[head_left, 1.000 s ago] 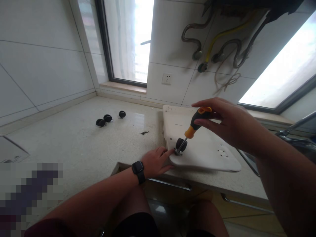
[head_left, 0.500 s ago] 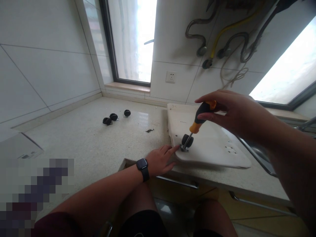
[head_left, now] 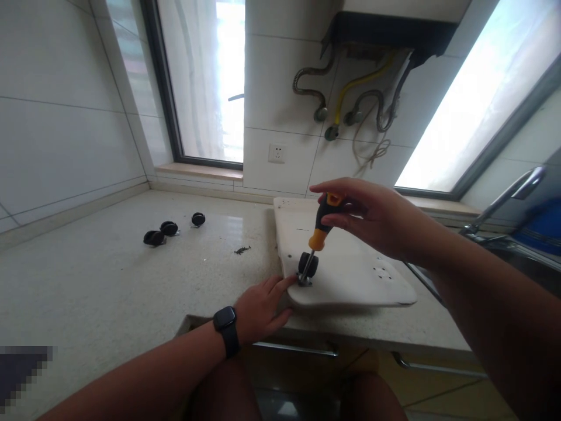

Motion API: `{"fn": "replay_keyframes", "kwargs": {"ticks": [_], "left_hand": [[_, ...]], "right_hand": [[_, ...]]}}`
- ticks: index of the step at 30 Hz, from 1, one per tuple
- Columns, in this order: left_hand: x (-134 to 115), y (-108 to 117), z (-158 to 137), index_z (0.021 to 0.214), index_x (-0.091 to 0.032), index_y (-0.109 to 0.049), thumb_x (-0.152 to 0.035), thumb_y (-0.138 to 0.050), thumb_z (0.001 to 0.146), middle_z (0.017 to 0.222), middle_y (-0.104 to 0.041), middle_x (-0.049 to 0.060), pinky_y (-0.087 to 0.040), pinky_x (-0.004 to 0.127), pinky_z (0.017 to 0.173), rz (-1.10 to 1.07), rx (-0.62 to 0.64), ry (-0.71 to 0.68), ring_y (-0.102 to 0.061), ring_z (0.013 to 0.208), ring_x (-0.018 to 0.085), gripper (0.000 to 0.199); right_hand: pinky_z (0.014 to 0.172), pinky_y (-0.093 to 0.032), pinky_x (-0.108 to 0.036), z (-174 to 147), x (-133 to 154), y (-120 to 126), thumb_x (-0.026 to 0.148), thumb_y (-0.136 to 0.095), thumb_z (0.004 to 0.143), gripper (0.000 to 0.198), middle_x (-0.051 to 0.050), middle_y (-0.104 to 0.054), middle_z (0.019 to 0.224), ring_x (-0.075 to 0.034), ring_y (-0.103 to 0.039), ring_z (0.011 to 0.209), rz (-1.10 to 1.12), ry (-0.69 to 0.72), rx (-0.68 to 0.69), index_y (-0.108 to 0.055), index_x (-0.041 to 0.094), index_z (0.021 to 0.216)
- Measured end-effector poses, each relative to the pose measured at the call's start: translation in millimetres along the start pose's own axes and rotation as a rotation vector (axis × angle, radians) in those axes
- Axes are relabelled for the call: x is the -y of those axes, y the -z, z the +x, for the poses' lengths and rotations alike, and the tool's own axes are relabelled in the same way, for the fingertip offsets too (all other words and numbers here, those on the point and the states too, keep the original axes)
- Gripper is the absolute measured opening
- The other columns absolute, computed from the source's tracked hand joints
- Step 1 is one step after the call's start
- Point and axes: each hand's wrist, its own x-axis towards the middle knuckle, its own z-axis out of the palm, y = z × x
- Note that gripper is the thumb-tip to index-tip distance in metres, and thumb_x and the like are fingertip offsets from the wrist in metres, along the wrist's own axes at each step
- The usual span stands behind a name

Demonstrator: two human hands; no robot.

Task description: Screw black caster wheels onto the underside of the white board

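Observation:
A white panel (head_left: 350, 275) with rounded corners lies on the counter. At its near left corner stands a black caster wheel (head_left: 308, 264), its metal plate against the panel. My right hand (head_left: 366, 216) is closed round the handle of an orange and black screwdriver (head_left: 323, 223). The screwdriver leans, its shaft passing the wheel down to the plate; the tip's exact seat is too small to make out. My left hand (head_left: 259, 307), with a black watch on the wrist, rests at the panel's corner. Its fingers are stretched out, the index fingertip by the caster plate.
Three more black casters (head_left: 169, 228) lie on the counter (head_left: 131, 280) to the left. A small pile of screws (head_left: 242, 250) is nearer the panel. At right are a sink tap (head_left: 504, 202) and a blue object (head_left: 543, 225). Drawer handles (head_left: 298, 349) run below the counter edge.
My view has shifted, so the panel and hands sit further left in the picture and the tap shows. The screwdriver stays at the caster plate, and both hands keep nearly the same pose.

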Motion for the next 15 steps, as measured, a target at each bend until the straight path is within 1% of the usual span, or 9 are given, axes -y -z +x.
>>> {"fn": "replay_keyframes", "kwargs": {"ticks": [3, 5, 7, 9, 10, 12, 13, 15], "left_hand": [[-0.4, -0.4, 0.6, 0.153, -0.025, -0.029, -0.033, -0.058, 0.095, 0.13, -0.058, 0.014, -0.059, 0.052, 0.084, -0.003, 0.011, -0.003, -0.065, 0.106, 0.032, 0.065], [-0.4, -0.8, 0.9, 0.153, -0.025, -0.029, -0.033, -0.058, 0.095, 0.129, -0.058, 0.014, -0.059, 0.052, 0.085, -0.01, 0.022, 0.002, -0.065, 0.106, 0.032, 0.065], [-0.3, -1.0, 1.0, 0.153, -0.026, -0.028, -0.034, -0.058, 0.096, 0.129, -0.059, 0.014, -0.059, 0.053, 0.084, -0.023, 0.03, 0.016, -0.065, 0.106, 0.032, 0.065], [-0.2, -1.2, 1.0, 0.154, -0.027, -0.027, -0.036, -0.057, 0.097, 0.129, -0.059, 0.013, -0.059, 0.053, 0.083, -0.037, 0.034, 0.027, -0.066, 0.104, 0.032, 0.065], [-0.1, -1.2, 1.0, 0.154, -0.027, -0.027, -0.037, -0.057, 0.097, 0.129, -0.059, 0.013, -0.059, 0.053, 0.083, -0.045, 0.034, 0.027, -0.066, 0.104, 0.032, 0.065], [0.1, -1.4, 1.1, 0.154, -0.027, -0.026, -0.038, -0.057, 0.098, 0.13, -0.059, 0.014, -0.059, 0.053, 0.084, -0.062, 0.034, 0.02, -0.065, 0.106, 0.032, 0.066], [0.1, -1.4, 1.3, 0.154, -0.027, -0.027, -0.04, -0.058, 0.098, 0.131, -0.059, 0.014, -0.058, 0.053, 0.084, -0.07, 0.03, 0.022, -0.065, 0.106, 0.032, 0.066], [0.1, -1.4, 2.3, 0.153, -0.027, -0.03, -0.043, -0.06, 0.098, 0.131, -0.06, 0.013, -0.058, 0.054, 0.085, -0.097, 0.024, 0.043, -0.065, 0.106, 0.032, 0.065]], "right_hand": [[0.085, -0.061, -0.052, -2.1, 2.7, -6.0, 0.056, -0.075, 0.082, 0.045, -0.008, -0.073, 0.106, -0.028, -0.071, 0.091, -0.155, -0.046, -0.104, -0.073, 0.029, 0.118], [0.086, -0.06, -0.054, -3.8, 4.2, -7.5, 0.058, -0.074, 0.083, 0.047, -0.01, -0.073, 0.107, -0.029, -0.071, 0.092, -0.194, -0.068, -0.124, -0.074, 0.027, 0.119], [0.091, -0.06, -0.053, -5.4, 4.1, -6.5, 0.054, -0.069, 0.088, 0.05, -0.012, -0.07, 0.121, -0.03, -0.07, 0.104, -0.144, -0.06, -0.088, -0.068, 0.029, 0.131], [0.098, -0.058, -0.05, -6.4, 2.7, -3.8, 0.044, -0.064, 0.093, 0.054, -0.011, -0.062, 0.14, -0.031, -0.066, 0.119, -0.027, -0.026, -0.014, -0.056, 0.033, 0.146], [0.101, -0.057, -0.049, -6.4, 1.8, -2.3, 0.039, -0.062, 0.094, 0.057, -0.01, -0.059, 0.145, -0.03, -0.064, 0.124, 0.039, -0.003, 0.027, -0.051, 0.034, 0.15], [0.103, -0.057, -0.049, -5.7, 0.9, -0.2, 0.032, -0.062, 0.094, 0.06, -0.01, -0.059, 0.147, -0.029, -0.063, 0.125, 0.141, 0.038, 0.086, -0.048, 0.033, 0.152], [0.103, -0.057, -0.049, -5.0, 1.0, 0.0, 0.031, -0.063, 0.094, 0.059, -0.01, -0.061, 0.143, -0.029, -0.065, 0.123, 0.167, 0.048, 0.099, -0.049, 0.032, 0.151], [0.101, -0.058, -0.049, -3.2, 2.9, -1.3, 0.034, -0.064, 0.093, 0.056, -0.01, -0.067, 0.133, -0.028, -0.067, 0.117, 0.162, 0.035, 0.083, -0.054, 0.031, 0.148]]}}
